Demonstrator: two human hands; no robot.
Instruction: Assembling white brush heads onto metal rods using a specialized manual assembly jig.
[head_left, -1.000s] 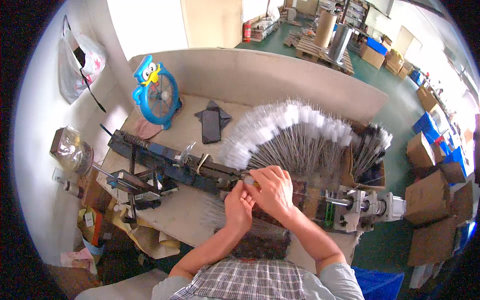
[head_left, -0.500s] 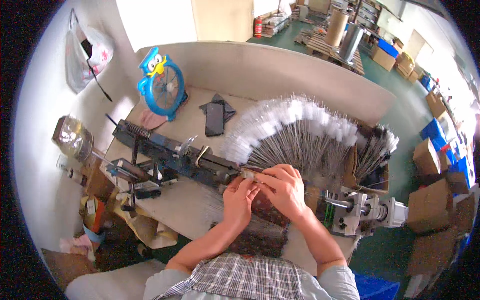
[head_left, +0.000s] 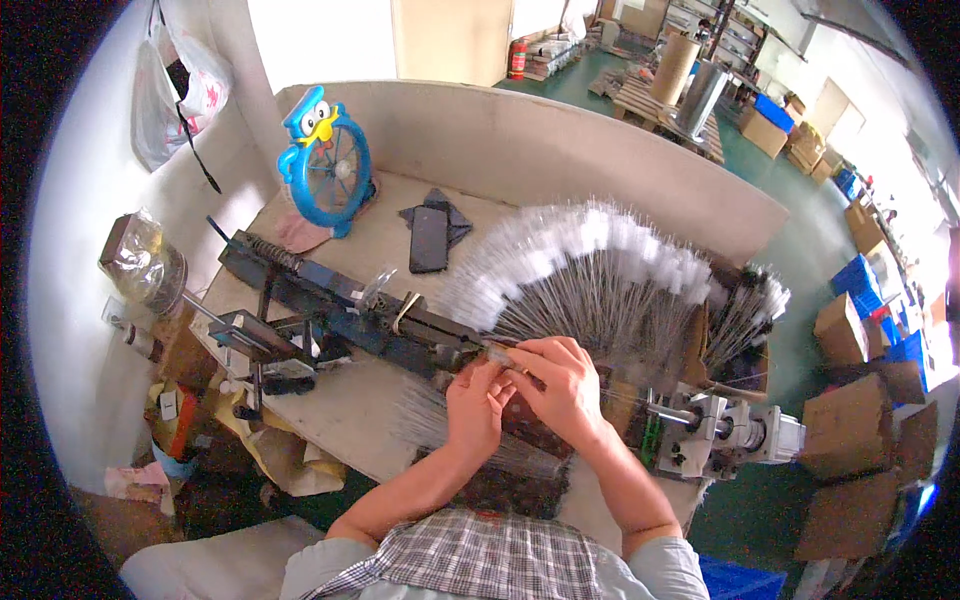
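Observation:
My left hand [head_left: 474,405] and my right hand [head_left: 562,388] meet at the near end of a long black metal machine [head_left: 345,318]. Both sets of fingertips are pinched close together around a small pale piece [head_left: 498,353], too small and partly covered to name. What the left fingertips grip is mostly hidden. Right behind the hands fans a big heap of thin wire brushes [head_left: 580,275], white bristle ends pointing away and bare wire stems toward me. Under my wrists lie loose thin wires [head_left: 530,455] on a dark reddish-brown surface.
A motor unit with a metal shaft [head_left: 725,430] stands at the table's right edge. Beside it a cardboard box [head_left: 735,378] holds more brushes. Farther back are a black phone [head_left: 429,240] and a blue cartoon-duck fan [head_left: 328,175]. A low partition [head_left: 560,130] bounds the table's far side.
The right hand has shifted slightly, its fingers more drawn in over the small pale piece. Both hands stay at the machine's end. The whole view has tilted a little.

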